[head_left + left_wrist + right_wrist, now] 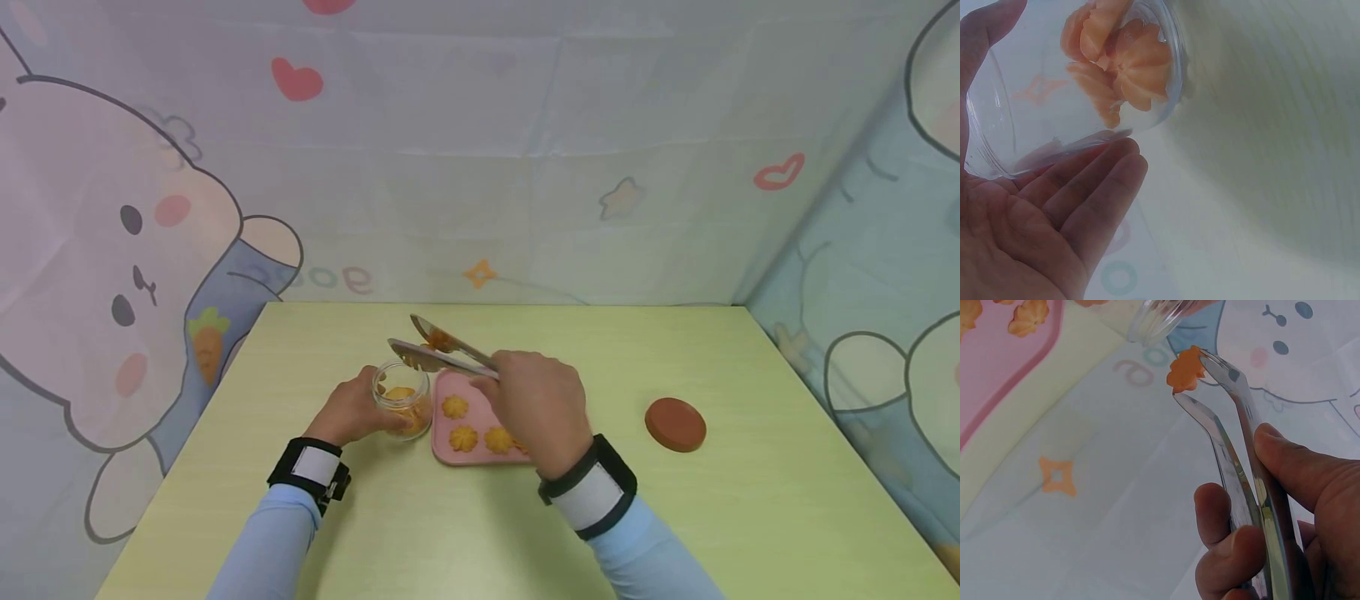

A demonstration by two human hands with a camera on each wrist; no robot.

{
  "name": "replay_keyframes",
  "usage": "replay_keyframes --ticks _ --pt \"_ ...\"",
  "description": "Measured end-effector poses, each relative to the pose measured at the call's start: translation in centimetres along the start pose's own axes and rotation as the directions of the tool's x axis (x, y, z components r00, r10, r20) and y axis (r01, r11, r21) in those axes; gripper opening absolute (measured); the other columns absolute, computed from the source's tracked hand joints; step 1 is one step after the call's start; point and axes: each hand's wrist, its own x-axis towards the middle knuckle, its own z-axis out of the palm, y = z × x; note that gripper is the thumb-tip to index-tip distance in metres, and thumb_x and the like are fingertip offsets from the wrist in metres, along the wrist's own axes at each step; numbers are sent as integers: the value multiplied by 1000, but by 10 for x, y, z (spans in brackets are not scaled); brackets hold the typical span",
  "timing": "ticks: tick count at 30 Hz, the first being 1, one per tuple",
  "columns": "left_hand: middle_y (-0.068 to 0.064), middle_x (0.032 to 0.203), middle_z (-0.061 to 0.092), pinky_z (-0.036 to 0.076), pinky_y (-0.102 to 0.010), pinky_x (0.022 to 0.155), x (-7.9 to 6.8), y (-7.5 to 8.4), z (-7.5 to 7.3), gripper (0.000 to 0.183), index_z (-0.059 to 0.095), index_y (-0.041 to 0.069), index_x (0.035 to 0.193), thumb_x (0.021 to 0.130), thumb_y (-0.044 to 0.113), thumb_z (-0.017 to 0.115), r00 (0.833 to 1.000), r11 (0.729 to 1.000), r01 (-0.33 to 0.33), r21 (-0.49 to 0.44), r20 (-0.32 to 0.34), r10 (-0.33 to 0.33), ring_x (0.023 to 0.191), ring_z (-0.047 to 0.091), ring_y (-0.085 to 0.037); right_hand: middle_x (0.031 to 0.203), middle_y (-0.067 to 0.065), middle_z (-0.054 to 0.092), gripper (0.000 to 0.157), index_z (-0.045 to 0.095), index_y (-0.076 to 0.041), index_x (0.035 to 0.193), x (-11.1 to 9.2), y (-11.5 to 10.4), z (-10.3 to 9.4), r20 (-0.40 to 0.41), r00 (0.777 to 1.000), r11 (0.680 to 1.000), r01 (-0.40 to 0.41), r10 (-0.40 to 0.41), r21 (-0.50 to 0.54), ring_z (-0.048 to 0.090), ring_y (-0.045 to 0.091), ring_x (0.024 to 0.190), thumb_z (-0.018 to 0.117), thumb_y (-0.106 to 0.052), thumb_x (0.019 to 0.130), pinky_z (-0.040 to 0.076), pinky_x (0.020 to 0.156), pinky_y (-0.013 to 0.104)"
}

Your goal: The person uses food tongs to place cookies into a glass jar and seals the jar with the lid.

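Note:
My left hand (360, 408) holds a clear glass jar (420, 408) upright on the table, thumb on one side and fingers round the other. Several flower-shaped cookies (1141, 62) lie at the jar's bottom. In my right hand (536, 404) are metal tongs (1235, 425), gripped between thumb and fingers. The tong tips pinch one more cookie (1186, 369) just above and beside the jar's mouth. Right of the jar sits a pink tray (450, 457) with several cookies (463, 438) on it, partly hidden under my right hand.
A round brown lid (675, 424) lies on the pale yellow table (750, 500), to the right of the tray. Behind the table hangs a printed cloth (465, 167) with cartoon figures, and more of it covers the right side.

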Motion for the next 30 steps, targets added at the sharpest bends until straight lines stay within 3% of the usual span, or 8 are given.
replay_keyframes --ticks 4,11,17,23,30 --pt "-19 114 63 50 -47 84 0 -1 0 90 43 -3 131 63 40 85 1000 1000 -7 -7 6 7 95 58 -28 47 -4 49 32 64 -16 66 1 -7 2 -27 999 999 37 -37 -8 43 13 40 73 -44 79 28 34 26" --pt "-25 124 59 48 -52 90 -1 -2 -1 97 39 -4 136 64 41 84 1000 1000 -13 -16 16 13 105 56 -32 48 -3 49 31 66 -13 70 2 -13 6 -5 998 998 58 -58 22 41 12 39 73 -42 79 21 35 23" --pt "-21 117 63 49 -49 87 0 -2 0 93 42 -3 132 63 41 84 1000 1000 -14 -6 7 14 100 58 -30 49 -3 49 30 69 -12 74 2 -12 10 -35 998 997 61 -59 49 40 12 39 73 -42 80 21 35 23" --pt "-20 113 64 51 -47 82 1 -3 0 91 44 -3 130 62 41 85 1000 1000 -16 11 -6 16 93 59 -28 48 -4 49 34 66 -15 68 2 -7 11 -72 996 999 51 -51 -8 42 12 39 73 -46 79 26 34 24" --pt "-18 107 65 50 -45 79 -1 -1 -1 88 45 -3 127 62 40 86 1000 1000 -20 3 -8 20 89 58 -27 47 -4 50 34 65 -15 67 0 -1 10 -63 997 999 38 -38 0 44 12 41 73 -46 79 32 34 26"
